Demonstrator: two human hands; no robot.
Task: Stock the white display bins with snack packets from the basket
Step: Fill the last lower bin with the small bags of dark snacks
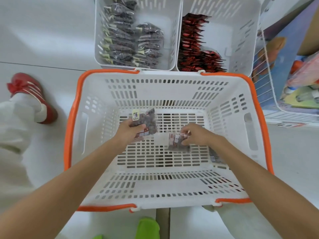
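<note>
inside the basket (96, 135), the left hand (128, 131) grips one dark snack packet (146, 120); the right hand (196, 135) pinches another packet (177, 144).

basket (155, 94): matt white slotted plastic, orange rim. bins (224, 35) top centre: same plastic. packets (120, 40): clear glossy film. rack (259, 66) at right: coated wire.

The pale floor (43, 40) carries two white bins (172, 31) side by side at the far end, a basket (155, 187) just nearer, and a red shoe (29, 90) far left.
</note>
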